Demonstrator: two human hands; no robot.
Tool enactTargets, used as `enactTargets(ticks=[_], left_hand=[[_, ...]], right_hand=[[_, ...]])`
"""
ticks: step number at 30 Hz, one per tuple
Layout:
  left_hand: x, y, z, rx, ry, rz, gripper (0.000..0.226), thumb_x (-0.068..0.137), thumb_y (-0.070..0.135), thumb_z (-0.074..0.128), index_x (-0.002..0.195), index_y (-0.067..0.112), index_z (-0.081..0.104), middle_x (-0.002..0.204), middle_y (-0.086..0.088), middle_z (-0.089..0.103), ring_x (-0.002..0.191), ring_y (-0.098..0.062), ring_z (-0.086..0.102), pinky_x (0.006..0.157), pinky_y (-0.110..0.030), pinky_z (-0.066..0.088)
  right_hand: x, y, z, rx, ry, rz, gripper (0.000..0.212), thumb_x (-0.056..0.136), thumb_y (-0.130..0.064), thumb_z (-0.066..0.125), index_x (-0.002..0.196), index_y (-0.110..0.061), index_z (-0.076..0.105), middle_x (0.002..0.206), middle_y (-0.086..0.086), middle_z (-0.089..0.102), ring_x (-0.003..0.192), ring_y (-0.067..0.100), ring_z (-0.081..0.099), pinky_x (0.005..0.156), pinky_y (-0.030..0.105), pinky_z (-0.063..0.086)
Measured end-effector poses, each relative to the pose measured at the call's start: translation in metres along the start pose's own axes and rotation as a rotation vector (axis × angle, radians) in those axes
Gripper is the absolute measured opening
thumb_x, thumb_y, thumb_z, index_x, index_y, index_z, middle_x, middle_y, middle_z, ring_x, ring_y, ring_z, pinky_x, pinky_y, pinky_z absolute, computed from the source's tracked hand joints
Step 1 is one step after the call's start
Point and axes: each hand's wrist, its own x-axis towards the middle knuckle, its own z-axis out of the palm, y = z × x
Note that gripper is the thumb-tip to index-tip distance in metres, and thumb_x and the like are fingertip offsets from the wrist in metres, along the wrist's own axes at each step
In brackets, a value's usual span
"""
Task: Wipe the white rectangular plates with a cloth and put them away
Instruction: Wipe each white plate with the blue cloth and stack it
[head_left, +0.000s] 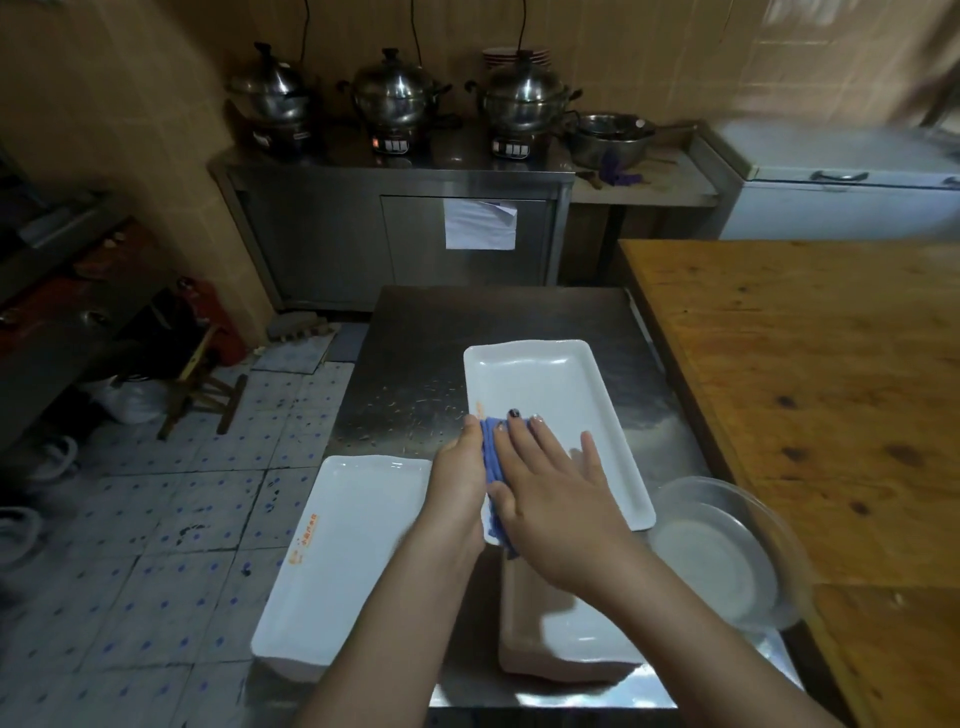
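**Wiping plate, mid desk**

right hand grip apart, fingers flat, pressing blue cloth on white plate, mid desk. left hand at its left rim; grip can't tell. Long axis near-far, far end slightly left. Risk: plate skids on steel w/ hard strokes; left plate overhangs desk edge, a bump could drop it.

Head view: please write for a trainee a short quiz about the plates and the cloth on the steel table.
1. True or false: the right hand presses the blue cloth with curled fingers.
2. How many white rectangular plates are in view?
3. The cloth lies on which plate? A. the far one B. the left one C. the near one
Key: 1 false, the fingers are straight; 2 three; 3 A.
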Motion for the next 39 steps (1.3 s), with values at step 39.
enactTargets(ticks=[39], left_hand=[[-0.009,-0.033,-0.005,0.313,-0.009,0.053,0.043,0.098,0.048,0.03,0.074,0.024,0.057,0.076,0.002,0.065,0.072,-0.019,0.065,0.072,-0.03,0.053]], right_hand=[[0.014,0.061,0.024,-0.094,0.034,0.245,0.054,0.101,-0.04,0.009,0.151,-0.028,-0.006,0.159,-0.003,-0.013,0.145,0.021,-0.017,0.11,0.052,-0.018]])
